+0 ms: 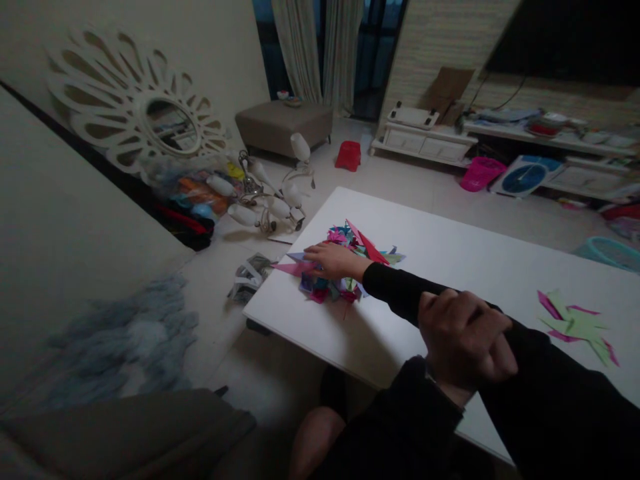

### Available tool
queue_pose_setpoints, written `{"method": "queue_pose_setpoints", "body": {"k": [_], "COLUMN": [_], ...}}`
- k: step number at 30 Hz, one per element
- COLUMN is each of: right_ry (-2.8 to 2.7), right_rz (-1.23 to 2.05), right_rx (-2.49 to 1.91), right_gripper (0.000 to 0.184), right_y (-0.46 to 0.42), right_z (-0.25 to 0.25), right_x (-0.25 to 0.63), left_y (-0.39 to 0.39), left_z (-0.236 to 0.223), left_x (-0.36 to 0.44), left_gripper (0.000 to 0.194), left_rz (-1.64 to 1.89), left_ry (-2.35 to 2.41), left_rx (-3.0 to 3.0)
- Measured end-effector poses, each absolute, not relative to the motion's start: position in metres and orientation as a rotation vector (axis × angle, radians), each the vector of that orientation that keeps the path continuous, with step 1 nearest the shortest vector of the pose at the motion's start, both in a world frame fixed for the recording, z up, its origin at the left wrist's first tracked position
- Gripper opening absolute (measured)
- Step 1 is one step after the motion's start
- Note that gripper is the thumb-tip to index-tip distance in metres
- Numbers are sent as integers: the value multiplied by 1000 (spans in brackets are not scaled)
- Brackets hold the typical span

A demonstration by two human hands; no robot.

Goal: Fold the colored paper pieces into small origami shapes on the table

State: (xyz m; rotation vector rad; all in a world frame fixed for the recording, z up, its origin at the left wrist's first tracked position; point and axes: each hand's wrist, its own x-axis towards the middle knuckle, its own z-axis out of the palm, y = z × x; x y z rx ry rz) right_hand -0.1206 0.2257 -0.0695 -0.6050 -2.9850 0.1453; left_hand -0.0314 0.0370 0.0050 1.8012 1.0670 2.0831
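Colourful folded-paper pieces (334, 291) lie heaped at the left end of a white table (430, 230). My right hand (333, 260) reaches across over this heap, palm down and fingers stretched out. Beside its fingertips is a pink paper point (290, 268); whether they touch it I cannot tell. A long red folded-paper piece (367, 242) leans on the heap behind the hand. My left hand (465, 333) is closed around the black sleeve (400, 288) of my right forearm. Part of the heap is hidden under my right hand and wrist.
A green and pink paper pinwheel (575, 323) lies toward the table's right end. On the floor left of the table are a fallen chandelier (273, 210) and a grey fluffy rug (130, 337). Beyond stand a red stool (349, 155) and a pink basket (481, 174).
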Motion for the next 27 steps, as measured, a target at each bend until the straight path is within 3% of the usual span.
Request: {"method": "queue_pose_setpoints", "body": {"k": [4, 8, 11, 14, 18, 21, 27], "right_ry": [-3121, -3118, -2870, -2501, -2506, -2452, -2304], "right_rz": [69, -54, -20, 13, 378, 631, 761], "right_rx": [-601, -698, -812, -1201, -1744, -1778, -1747], "right_gripper": [33, 34, 28, 24, 26, 32, 6], "right_y": [215, 215, 225, 237, 226, 199, 167], "right_z": [-83, -57, -26, -16, -50, -90, -113], "right_x": [-129, -111, -69, -1, 83, 106, 114], "left_y": [38, 35, 29, 24, 22, 23, 22], "left_z": [-2, -5, -4, -3, 0, 2, 2], "left_x": [-38, -26, -13, -5, -5, -6, -7], "left_gripper": [12, 16, 17, 18, 17, 16, 18], "left_rz": [2032, 1946, 1784, 1686, 1650, 1611, 1546], "left_ry": [1149, 1005, 801, 684, 682, 717, 759], "left_rx": [1805, 1957, 2133, 2205, 2163, 2139, 2125]}}
